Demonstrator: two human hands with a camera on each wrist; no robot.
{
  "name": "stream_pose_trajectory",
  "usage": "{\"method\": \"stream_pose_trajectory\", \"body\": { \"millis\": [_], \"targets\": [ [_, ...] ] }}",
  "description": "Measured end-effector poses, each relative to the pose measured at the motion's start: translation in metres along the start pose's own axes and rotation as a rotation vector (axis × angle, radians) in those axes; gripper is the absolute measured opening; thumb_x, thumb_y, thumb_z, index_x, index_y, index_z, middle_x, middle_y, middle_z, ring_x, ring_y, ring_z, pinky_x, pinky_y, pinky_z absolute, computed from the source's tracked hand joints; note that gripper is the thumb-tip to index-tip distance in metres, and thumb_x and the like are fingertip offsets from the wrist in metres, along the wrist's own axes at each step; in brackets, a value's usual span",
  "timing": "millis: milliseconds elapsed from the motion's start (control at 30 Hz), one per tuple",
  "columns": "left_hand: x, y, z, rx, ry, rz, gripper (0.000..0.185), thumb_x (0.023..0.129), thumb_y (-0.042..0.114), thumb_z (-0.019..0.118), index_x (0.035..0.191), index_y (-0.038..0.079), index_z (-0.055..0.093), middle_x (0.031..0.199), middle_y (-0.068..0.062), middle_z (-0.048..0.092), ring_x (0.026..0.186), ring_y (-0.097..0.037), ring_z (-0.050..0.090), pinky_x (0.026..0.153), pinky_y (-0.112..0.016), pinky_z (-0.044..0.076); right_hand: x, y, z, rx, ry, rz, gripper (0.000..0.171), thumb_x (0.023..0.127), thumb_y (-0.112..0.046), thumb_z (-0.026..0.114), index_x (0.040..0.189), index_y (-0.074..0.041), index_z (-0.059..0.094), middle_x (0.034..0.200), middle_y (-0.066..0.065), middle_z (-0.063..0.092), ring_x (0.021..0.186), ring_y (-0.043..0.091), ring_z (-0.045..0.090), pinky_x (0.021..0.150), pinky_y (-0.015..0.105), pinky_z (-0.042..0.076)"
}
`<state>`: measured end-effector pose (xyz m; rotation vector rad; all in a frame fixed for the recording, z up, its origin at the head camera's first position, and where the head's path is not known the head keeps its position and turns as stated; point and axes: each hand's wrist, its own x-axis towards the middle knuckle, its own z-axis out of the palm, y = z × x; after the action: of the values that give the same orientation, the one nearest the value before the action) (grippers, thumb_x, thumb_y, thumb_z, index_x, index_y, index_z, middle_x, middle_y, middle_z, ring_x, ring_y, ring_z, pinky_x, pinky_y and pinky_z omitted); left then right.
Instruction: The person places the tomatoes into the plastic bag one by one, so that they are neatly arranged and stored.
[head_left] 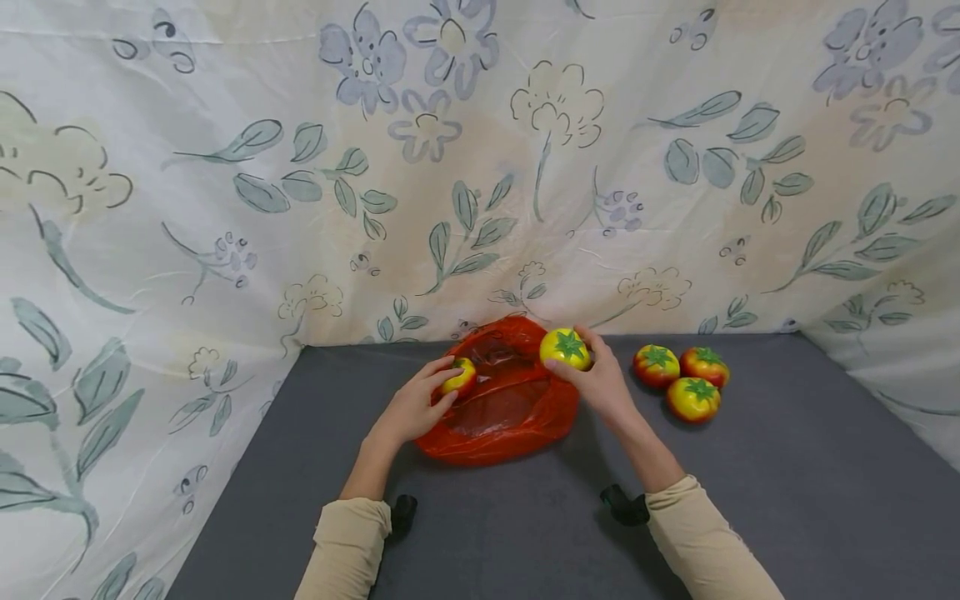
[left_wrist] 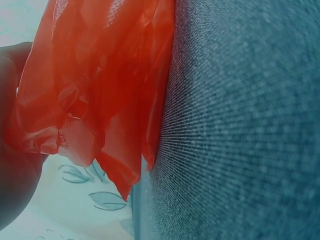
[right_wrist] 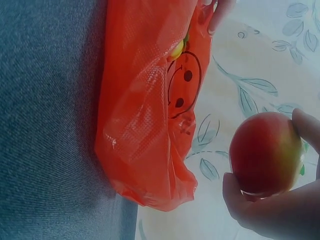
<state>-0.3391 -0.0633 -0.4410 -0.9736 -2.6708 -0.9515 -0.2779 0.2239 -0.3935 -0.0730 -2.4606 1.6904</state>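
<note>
Cloth (head_left: 480,150) with printed flowers walls in grey tabletop (head_left: 787,500) holding three tomatoes (head_left: 681,380).

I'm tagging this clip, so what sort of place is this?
Probably a makeshift recording set, not a kitchen: floral sheets hang as walls around a grey cloth table, with toy-like tomatoes and an orange bag.

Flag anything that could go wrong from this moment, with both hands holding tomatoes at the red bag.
1. The red plastic bag lies slack on the grey table; neither hand seems to hold its mouth open, so it may close up.
2. The right hand pinches its tomato in fingertips; it might slip.
3. The three loose tomatoes could be nudged and roll.
</note>
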Motion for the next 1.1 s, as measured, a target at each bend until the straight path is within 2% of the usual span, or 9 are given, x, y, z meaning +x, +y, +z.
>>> {"method": "stream_pose_trajectory", "body": {
  "millis": [567,833,1100],
  "targets": [
    [-0.001,0.0,0.0,0.001,0.019,0.018,0.04,0.09,0.01,0.066,0.129,0.008,0.06,0.143,-0.009,0.043,0.127,-0.028,0.045,0.099,-0.049,0.039,0.001,0.0,0.009,0.007,-0.018,-0.01,0.082,0.087,-0.03,0.071,0.151,-0.012,0.023,0.141,0.019,0.029,0.117,0.033,0.038,0.097,0.045,0.039],
    [-0.001,0.0,-0.001,0.007,0.013,0.021,0.04,0.09,0.01,0.065,0.13,0.008,0.06,0.144,-0.009,0.043,0.128,-0.028,0.044,0.101,-0.05,0.038,0.003,0.0,0.016,0.044,-0.041,-0.056,0.081,0.087,-0.028,0.072,0.15,-0.009,0.025,0.138,0.017,0.033,0.113,0.032,0.041,0.093,0.042,0.041],
    [-0.001,-0.002,0.0,0.011,0.01,0.027,0.04,0.091,0.012,0.065,0.13,0.009,0.059,0.144,-0.009,0.042,0.128,-0.028,0.043,0.1,-0.049,0.039,0.002,-0.001,0.021,0.028,-0.035,-0.039,0.082,0.086,-0.029,0.073,0.149,-0.009,0.025,0.139,0.017,0.032,0.115,0.032,0.039,0.096,0.043,0.039]
  ]
}}
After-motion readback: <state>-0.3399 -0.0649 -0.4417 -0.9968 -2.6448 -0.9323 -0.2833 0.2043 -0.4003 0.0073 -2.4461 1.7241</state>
